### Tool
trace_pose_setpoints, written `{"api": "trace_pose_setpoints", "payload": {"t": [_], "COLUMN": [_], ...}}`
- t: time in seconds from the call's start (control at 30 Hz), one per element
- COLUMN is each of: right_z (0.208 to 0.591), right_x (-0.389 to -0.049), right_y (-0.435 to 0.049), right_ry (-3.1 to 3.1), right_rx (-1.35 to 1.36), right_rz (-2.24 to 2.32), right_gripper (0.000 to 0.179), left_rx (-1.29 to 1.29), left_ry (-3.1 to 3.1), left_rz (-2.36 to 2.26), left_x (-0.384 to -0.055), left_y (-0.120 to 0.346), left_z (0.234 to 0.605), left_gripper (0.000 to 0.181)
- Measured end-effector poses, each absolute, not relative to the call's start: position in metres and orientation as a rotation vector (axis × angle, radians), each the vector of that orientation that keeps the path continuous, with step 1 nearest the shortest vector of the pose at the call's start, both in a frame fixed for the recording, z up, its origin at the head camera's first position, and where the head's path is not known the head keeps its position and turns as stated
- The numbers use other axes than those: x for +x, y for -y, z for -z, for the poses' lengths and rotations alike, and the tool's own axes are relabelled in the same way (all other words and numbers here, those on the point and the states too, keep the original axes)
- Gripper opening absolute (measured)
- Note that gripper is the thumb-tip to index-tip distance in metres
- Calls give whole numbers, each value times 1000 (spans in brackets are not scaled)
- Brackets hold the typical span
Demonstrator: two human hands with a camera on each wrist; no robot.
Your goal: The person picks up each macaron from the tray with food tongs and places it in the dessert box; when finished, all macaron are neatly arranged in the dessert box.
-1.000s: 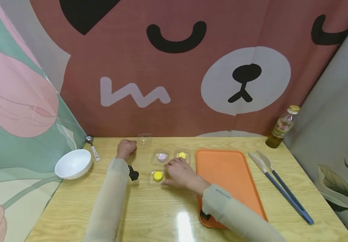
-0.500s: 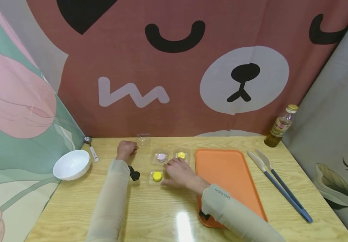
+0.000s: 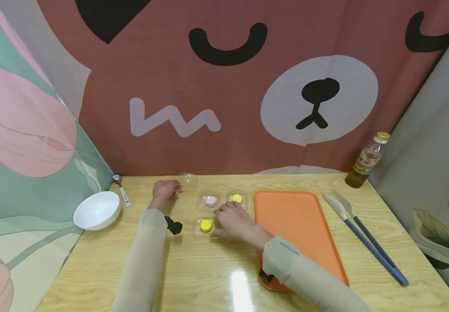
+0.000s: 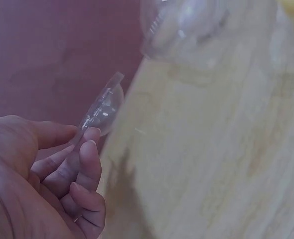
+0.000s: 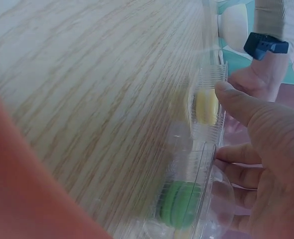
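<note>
At the table's far side my left hand [image 3: 166, 190] pinches a clear plastic domed lid [image 4: 104, 107] between thumb and fingers. To its right, clear plastic boxes hold macarons: a lilac one [image 3: 211, 200], a yellow one [image 3: 236, 198] behind my right hand, and another yellow one [image 3: 206, 225] nearer me. My right hand [image 3: 234, 221] is low over the table beside them, thumb apart from the other fingers. In the right wrist view, its index fingertip touches the edge of a clear box with a green macaron [image 5: 178, 204], which the hand hides in the head view.
An orange tray [image 3: 294, 216] lies right of the boxes, partly under my right forearm. Farther right are two blue-handled knives [image 3: 376, 247] and a gold-capped bottle [image 3: 365, 162]. On the left stand a white bowl [image 3: 97, 211] and a spoon [image 3: 123, 193].
My left hand shifts slightly to the right with the lid, its fingers lifting a little. The right hand stays almost where it was, and the head view shifts slightly.
</note>
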State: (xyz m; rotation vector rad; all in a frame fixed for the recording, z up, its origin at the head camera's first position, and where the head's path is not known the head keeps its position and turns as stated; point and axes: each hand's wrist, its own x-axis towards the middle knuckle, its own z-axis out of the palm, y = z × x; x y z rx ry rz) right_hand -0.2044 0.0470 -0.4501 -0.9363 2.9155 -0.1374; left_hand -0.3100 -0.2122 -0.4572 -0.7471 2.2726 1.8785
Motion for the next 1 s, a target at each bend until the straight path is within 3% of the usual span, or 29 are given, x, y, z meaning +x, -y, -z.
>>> {"api": "trace_pose_setpoints", "payload": {"t": [0.5, 1.0], "right_z": [449, 452], "right_x": [-205, -209], "right_y": [-45, -47], "right_ry": [-2903, -2907], "right_rx": [-936, -949], "right_rz": [193, 220], "right_gripper": [73, 75], "left_rx": [-426, -394], "left_ry": [-2297, -2300], "left_rz": [-1937, -1974], "left_x": [-266, -240], "left_y": [196, 173], "left_z": [428, 429], "left_gripper": [39, 39]}}
